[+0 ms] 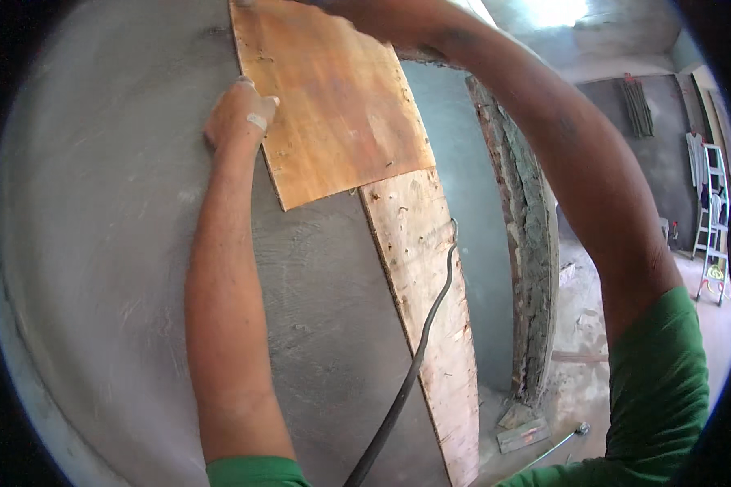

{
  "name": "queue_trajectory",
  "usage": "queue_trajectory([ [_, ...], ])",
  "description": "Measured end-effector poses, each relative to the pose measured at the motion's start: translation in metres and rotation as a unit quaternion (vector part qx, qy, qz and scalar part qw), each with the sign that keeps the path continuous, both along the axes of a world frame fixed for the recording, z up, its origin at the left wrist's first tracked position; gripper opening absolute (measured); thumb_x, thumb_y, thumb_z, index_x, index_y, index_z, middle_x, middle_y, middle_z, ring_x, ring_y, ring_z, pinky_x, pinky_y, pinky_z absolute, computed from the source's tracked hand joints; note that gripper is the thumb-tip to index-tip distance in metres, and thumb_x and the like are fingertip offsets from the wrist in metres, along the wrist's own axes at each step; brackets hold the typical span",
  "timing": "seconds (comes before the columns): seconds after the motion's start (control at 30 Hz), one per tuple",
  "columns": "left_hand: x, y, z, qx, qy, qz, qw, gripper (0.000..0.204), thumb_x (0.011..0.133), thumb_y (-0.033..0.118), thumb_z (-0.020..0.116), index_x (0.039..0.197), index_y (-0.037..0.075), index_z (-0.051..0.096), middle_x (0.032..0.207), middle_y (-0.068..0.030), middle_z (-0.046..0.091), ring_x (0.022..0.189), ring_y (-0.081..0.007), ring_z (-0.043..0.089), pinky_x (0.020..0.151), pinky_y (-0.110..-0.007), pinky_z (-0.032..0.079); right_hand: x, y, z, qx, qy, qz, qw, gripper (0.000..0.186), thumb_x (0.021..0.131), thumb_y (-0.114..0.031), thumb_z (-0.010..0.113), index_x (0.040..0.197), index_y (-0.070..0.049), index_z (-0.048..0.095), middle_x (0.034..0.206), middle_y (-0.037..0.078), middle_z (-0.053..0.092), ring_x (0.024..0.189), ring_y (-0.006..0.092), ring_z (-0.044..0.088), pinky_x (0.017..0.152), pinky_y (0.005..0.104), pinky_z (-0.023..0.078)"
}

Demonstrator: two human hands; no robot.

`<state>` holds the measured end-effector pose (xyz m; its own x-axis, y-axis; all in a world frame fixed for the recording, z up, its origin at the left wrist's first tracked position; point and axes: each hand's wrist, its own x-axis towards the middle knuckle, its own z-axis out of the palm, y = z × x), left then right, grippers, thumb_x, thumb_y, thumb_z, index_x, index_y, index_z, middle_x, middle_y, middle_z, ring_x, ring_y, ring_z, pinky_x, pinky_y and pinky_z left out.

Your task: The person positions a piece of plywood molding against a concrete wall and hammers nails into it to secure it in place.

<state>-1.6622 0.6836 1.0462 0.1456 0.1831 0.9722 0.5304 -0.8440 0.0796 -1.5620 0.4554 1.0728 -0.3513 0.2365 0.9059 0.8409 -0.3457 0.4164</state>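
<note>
An orange-brown plywood board point(333, 105) with nails along its edges lies against the grey plastered wall. My left hand point(240, 114) is closed at its left edge, the thumb on the board's face. There is a pale patch of tape by that wrist. Stretched across the top, my right arm brings my right hand point(333, 6) to the board's upper part; the picture's upper edge cuts it off and its fingers are hidden. Beneath the board runs a narrower, paler wooden plank point(418, 268) with bent nails. A long dark bar point(418, 349) with a hooked tip slants across this plank.
Rough broken masonry point(532, 268) forms an upright edge right of the plank. Low down lie a flat rectangular piece point(521, 436) and a thin rod with a rounded head point(582, 428). Farther right stands an aluminium stepladder point(715, 219); dark strips point(638, 109) hang on the far wall.
</note>
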Motion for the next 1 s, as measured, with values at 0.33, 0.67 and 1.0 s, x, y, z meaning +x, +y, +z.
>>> queue_trajectory([
  [0.33,-0.005,0.01,-0.002,0.046,-0.02,0.01,0.999,0.044,0.087,0.037,0.072,0.119,0.006,0.067,0.119,-0.0187,0.069,0.113,-0.035,0.066,0.092,-0.046,0.053,-0.086,0.048,0.068,0.007,-0.034,-0.23,0.972,0.02,0.083,-0.01,0.059,0.093,-0.002,0.074,0.097,0.023,0.071,0.091,0.0419,0.068,0.077,0.05,0.054],
  [0.67,-0.005,0.002,0.0,0.049,-0.004,0.021,0.999,0.045,0.087,0.039,0.072,0.117,0.006,0.068,0.12,-0.0185,0.069,0.113,-0.0352,0.066,0.093,-0.045,0.053,-0.082,0.044,0.054,0.045,-0.043,-0.172,0.983,0.023,0.085,-0.01,0.058,0.101,-0.003,0.074,0.1,0.021,0.072,0.095,0.0401,0.069,0.079,0.048,0.055],
  [1.0,-0.004,0.014,0.004,0.066,-0.002,0.02,0.998,0.05,0.086,0.04,0.071,0.12,0.004,0.067,0.118,-0.0217,0.068,0.112,-0.0376,0.065,0.094,-0.047,0.052,-0.074,0.048,0.045,0.059,-0.009,-0.146,0.988,0.024,0.088,-0.009,0.055,0.103,-0.002,0.073,0.105,0.022,0.071,0.099,0.0387,0.069,0.083,0.0479,0.054],
])
